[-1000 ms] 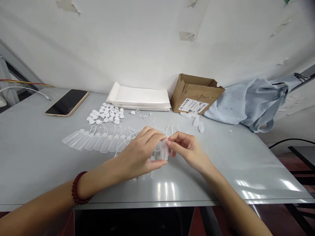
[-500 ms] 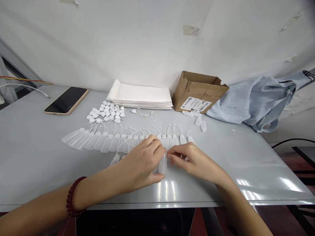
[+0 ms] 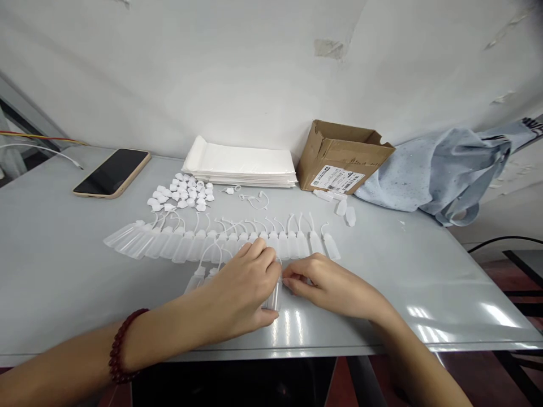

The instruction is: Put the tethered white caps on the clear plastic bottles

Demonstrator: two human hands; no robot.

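My left hand (image 3: 248, 285) is closed around a small translucent squeeze bottle (image 3: 275, 298), with the thumb at its lower end. My right hand (image 3: 331, 285) has its fingers pinched together at the bottle's upper right side, near a thin strap; what lies between the fingertips is hidden. Behind both hands, a long row of similar squeeze bottles (image 3: 184, 246) lies flat, thin straps curling from their necks. Two more bottles (image 3: 196, 278) show beside my left wrist, and the left hand covers part of that group.
White caps (image 3: 182, 192) are heaped behind the row, with loose straps (image 3: 254, 199) beside them. Farther back are a phone (image 3: 112, 173), white envelopes (image 3: 241, 164), a cardboard box (image 3: 343, 158) and a light blue cloth (image 3: 428, 169). Several small clear pieces (image 3: 341, 207) lie before the box.
Both hands have shifted slightly toward the table's front edge with the bottle. My right hand has come away from the row's right end, showing more of the bottles there.
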